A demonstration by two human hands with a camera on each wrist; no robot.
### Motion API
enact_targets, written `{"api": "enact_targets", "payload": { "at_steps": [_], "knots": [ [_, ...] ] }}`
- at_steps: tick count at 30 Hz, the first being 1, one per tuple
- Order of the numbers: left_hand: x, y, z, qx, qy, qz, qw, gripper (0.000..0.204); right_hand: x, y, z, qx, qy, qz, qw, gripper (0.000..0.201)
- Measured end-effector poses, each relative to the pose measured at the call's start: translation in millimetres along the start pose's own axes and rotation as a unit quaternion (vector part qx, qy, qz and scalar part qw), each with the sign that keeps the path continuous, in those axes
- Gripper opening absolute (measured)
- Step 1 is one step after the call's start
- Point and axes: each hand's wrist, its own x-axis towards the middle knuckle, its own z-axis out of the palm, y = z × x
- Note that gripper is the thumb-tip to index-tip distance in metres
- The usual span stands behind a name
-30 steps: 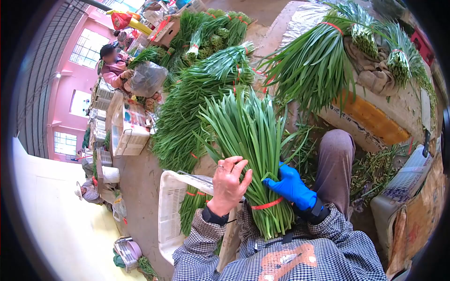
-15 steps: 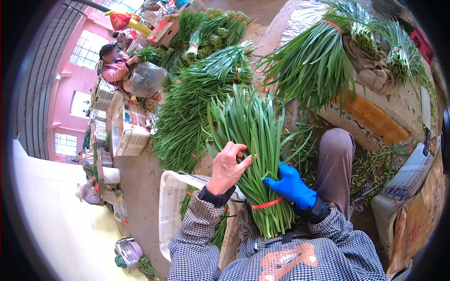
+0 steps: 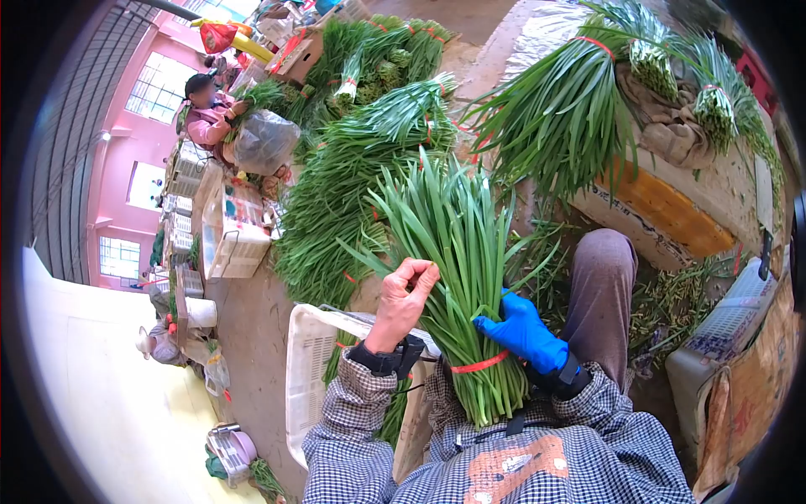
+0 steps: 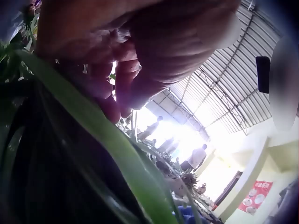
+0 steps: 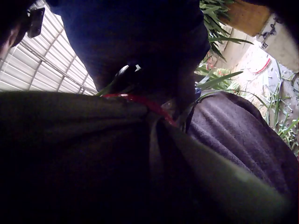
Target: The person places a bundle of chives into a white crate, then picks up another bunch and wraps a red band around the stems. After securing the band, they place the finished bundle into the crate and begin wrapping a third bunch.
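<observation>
The bundle of green leaves stands upright in the person's lap, bound near its base by a red band. The right hand, in a blue glove, wraps its fingers around the stalks just above the band. The left hand, bare, has fingers curled, pinching a single leaf at the bundle's left side; the left wrist view shows the fingertips closed against a leaf blade. A white plastic crate sits just left of the person's knees, holding further banded stalks. Beyond the bundle, a large heap of the same greens lies on the floor. Tied bunches rest on a box to the upper right. A seated person in pink works at the far left.
</observation>
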Motion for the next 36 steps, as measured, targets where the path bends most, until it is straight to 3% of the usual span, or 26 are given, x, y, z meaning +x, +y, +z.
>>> {"api": "enact_targets", "payload": {
  "at_steps": [5,8,9,10,13,15,17,19,21,23,26,36],
  "knots": [
    [15.9,15.3,-36.5,-0.051,0.089,-0.037,0.994,0.02,-0.9,-1.0,-0.3,0.008,0.011,-0.008,1.0,0.061],
    [25.0,-14.4,-67.4,0.007,0.125,-0.014,0.992,0.02,-2.0,-2.9,-0.1,0.012,0.014,-0.009,1.0,0.058],
    [25.9,-25.0,-80.2,0.167,0.089,-0.048,0.981,0.021,-1.5,-4.1,-1.4,-0.001,0.016,-0.008,1.0,0.057],
    [26.6,-27.2,-87.1,0.321,0.049,-0.083,0.942,0.023,-1.6,-5.6,-2.6,-0.014,0.02,-0.007,1.0,0.057],
    [25.6,-31.4,-95.7,0.374,0.092,-0.135,0.913,0.028,-1.5,-9.9,-4.6,-0.022,0.021,-0.01,0.999,0.058],
    [25.2,-53.1,-105.8,0.377,0.146,0.03,0.914,0.015,-1.5,-9.5,-4.7,-0.01,0.023,-0.01,1.0,0.058],
    [22.5,-21.3,-95.2,0.373,0.156,0.086,0.91,0.012,0.0,-10.8,-3.7,0.001,0.02,-0.011,1.0,0.058],
    [23.0,12.5,-78.6,0.419,0.139,0.22,0.87,0.013,-1.3,-15.8,-5.2,-0.025,0.017,0.01,0.999,0.057],
    [23.1,39.0,-55.8,0.413,0.082,0.264,0.868,0.012,-1.5,-21.5,-6.1,-0.025,0.011,0.019,0.999,0.057],
    [24.9,46.6,-40.8,0.425,0.005,0.271,0.864,0.016,-1.0,-21.3,-5.9,-0.026,0.007,0.026,0.999,0.057],
    [29.0,39.5,-32.8,0.487,-0.024,0.237,0.84,0.021,-1.2,-15.2,-4.8,-0.01,0.016,-0.001,1.0,0.056],
    [22.1,41.0,-27.8,0.466,-0.035,0.256,0.846,0.022,-1.8,-14.5,-7.6,-0.01,0.021,-0.013,1.0,0.056]
  ]
}}
